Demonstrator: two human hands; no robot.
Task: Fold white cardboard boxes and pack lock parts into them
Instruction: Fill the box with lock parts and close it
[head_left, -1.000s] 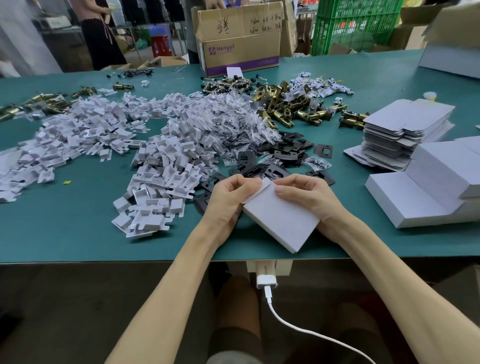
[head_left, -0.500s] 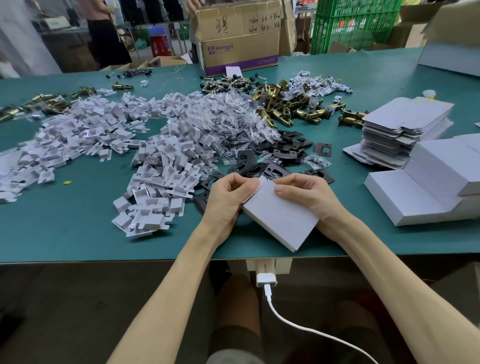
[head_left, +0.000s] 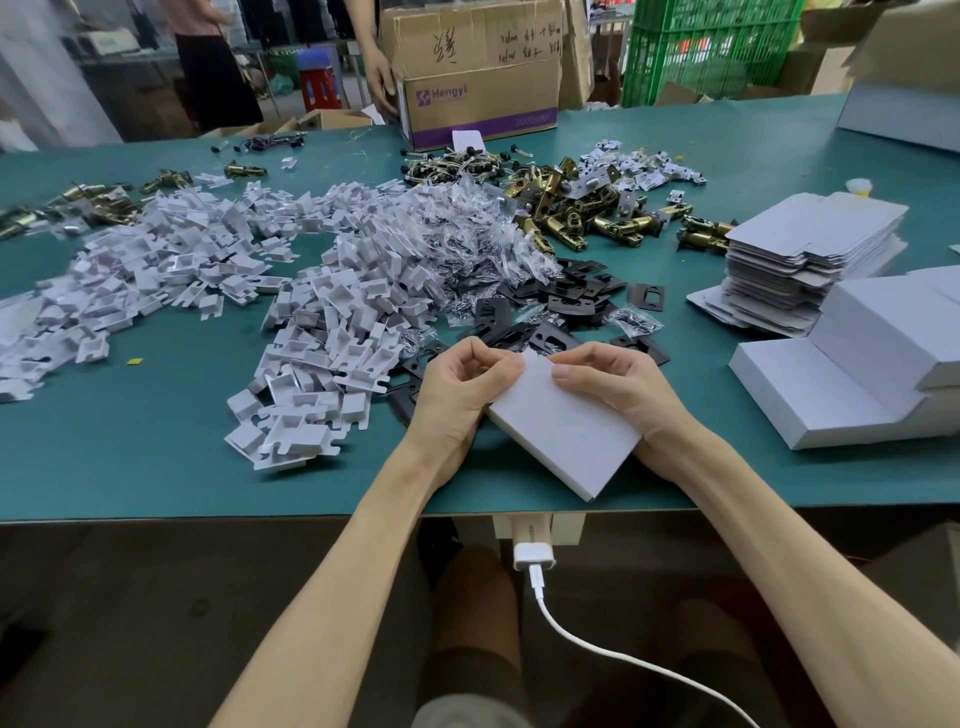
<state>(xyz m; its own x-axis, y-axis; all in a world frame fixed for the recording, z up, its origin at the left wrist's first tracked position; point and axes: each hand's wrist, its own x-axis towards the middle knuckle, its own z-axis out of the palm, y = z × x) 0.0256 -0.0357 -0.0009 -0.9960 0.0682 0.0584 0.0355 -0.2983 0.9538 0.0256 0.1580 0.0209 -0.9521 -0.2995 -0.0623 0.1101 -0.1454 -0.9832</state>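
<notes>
White cardboard box (head_left: 563, 434): closed, flat, lying cornerwise on the near edge of the green tabletop (head_left: 156, 457). Left hand (head_left: 460, 384): fingers curled, pinching the box's far corner. Right hand (head_left: 618, 382): fingers curled round the far right edge, thumb on the top face. Just beyond: black strike plates (head_left: 550, 301). Left: heap of white inserts (head_left: 322, 332). Farther back: brass latches (head_left: 582, 218). Right: stack of flat box blanks (head_left: 810, 249) and finished boxes (head_left: 831, 384).

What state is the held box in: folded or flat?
Folded: the box shows a top face and side wall; left hand and right hand hide its far end.
</notes>
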